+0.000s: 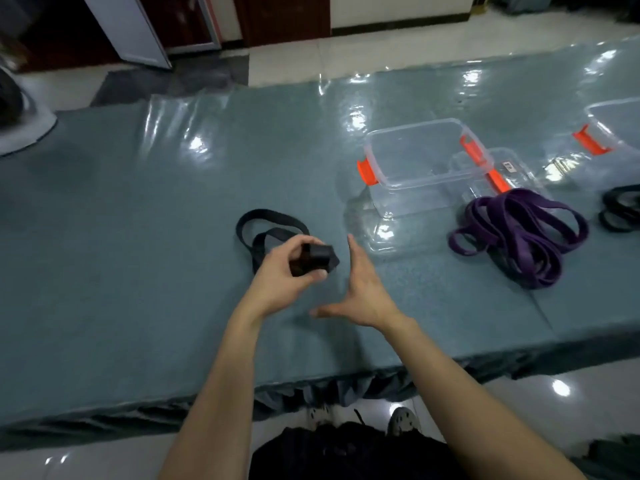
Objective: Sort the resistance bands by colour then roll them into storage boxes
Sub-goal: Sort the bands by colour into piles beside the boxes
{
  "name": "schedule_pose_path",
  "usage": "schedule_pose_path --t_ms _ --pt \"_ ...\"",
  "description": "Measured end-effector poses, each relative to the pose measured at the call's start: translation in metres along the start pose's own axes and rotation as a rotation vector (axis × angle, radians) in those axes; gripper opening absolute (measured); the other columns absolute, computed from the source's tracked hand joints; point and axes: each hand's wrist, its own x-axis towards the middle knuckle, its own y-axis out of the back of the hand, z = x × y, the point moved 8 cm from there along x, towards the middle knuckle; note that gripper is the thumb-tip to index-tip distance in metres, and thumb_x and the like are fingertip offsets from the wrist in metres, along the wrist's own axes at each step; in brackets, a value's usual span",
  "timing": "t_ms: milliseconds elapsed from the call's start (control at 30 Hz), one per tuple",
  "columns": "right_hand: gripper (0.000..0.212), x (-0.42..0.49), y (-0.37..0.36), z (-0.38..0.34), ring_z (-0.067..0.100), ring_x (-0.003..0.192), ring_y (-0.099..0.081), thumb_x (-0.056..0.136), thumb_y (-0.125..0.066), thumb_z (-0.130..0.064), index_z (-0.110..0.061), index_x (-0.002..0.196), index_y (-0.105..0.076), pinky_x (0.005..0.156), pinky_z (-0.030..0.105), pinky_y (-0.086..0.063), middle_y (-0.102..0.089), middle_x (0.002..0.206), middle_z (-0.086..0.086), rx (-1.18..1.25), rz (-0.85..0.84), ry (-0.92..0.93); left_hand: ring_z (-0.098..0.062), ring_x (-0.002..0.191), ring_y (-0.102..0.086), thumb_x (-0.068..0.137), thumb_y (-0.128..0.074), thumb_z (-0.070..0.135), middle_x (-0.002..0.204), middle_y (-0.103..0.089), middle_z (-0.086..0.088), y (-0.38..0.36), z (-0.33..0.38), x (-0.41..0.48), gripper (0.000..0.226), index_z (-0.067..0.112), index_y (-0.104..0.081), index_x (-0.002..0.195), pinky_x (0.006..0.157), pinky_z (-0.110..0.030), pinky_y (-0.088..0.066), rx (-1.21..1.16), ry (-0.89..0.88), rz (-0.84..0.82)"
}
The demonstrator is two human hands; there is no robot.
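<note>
My left hand (287,271) grips a partly rolled black resistance band (320,258); the band's loose loops (268,225) trail onto the table behind it. My right hand (360,289) hovers just right of the roll with fingers straight and thumb spread, holding nothing. A clear storage box (420,168) with orange clips stands empty at the middle right. A heap of purple bands (519,233) lies to the right of the box. More black bands (621,207) lie at the right edge.
A clear lid (381,233) lies flat in front of the box, another lid (509,171) behind the purple heap. A second clear box (609,133) stands at the far right. The table (138,237) has a glossy grey-green cover; its front edge runs near my body.
</note>
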Motion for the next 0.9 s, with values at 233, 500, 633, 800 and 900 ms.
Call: schedule_pose_path --t_ms 233,500,633,800,900 --pt "0.09 -0.009 0.039 0.01 -0.001 0.115 -0.069 0.062 -0.102 -0.051 -0.036 0.139 -0.057 0.097 0.033 -0.058 -0.073 0.121 -0.023 0.415 0.094 0.043 -0.012 0.102 -0.078 0.077 -0.094 0.018 0.109 -0.083 0.002 -0.055 0.079 0.017 0.047 0.036 -0.077 0.117 0.087 -0.025 -0.061 -0.498 -0.042 0.039" --pt "0.015 -0.043 0.147 0.069 0.031 0.084 -0.077 0.086 -0.083 -0.025 -0.018 0.097 -0.076 0.085 0.051 -0.064 -0.074 0.084 0.011 0.453 0.134 -0.088 -0.026 0.092 -0.083 0.091 -0.085 0.02 0.103 -0.084 -0.013 -0.079 0.1 0.05 0.051 0.009 -0.064 0.137 0.076 -0.035 -0.067 -0.528 0.098 0.207" --pt "0.017 -0.071 0.199 0.101 0.035 0.084 -0.071 0.094 -0.083 -0.028 -0.013 0.096 -0.075 0.089 0.054 -0.061 -0.065 0.077 0.002 0.685 0.265 -0.193 -0.02 0.09 -0.081 0.086 -0.081 0.068 0.102 -0.084 -0.011 -0.107 0.088 0.062 0.088 0.021 -0.05 0.154 0.077 -0.031 -0.065 -0.216 0.162 0.045" --pt "0.046 -0.105 0.246 0.127 0.027 0.099 -0.069 0.093 -0.084 -0.035 0.003 0.118 -0.076 0.099 0.048 -0.057 -0.079 0.11 0.02 1.036 0.489 -0.285 0.016 0.128 -0.056 0.057 -0.092 0.081 0.141 -0.06 0.031 -0.231 0.048 0.038 0.122 0.043 -0.04 0.16 0.111 -0.016 -0.044 0.318 0.159 -0.543" --pt "0.044 -0.123 0.268 0.144 0.029 0.097 -0.074 0.091 -0.086 -0.035 0.001 0.115 -0.079 0.098 0.049 -0.059 -0.08 0.103 0.016 1.108 0.567 -0.304 0.001 0.107 -0.074 0.082 -0.091 0.054 0.114 -0.079 0.02 -0.29 0.035 0.029 0.057 0.03 -0.071 0.13 0.106 -0.035 -0.058 0.335 0.155 -0.659"
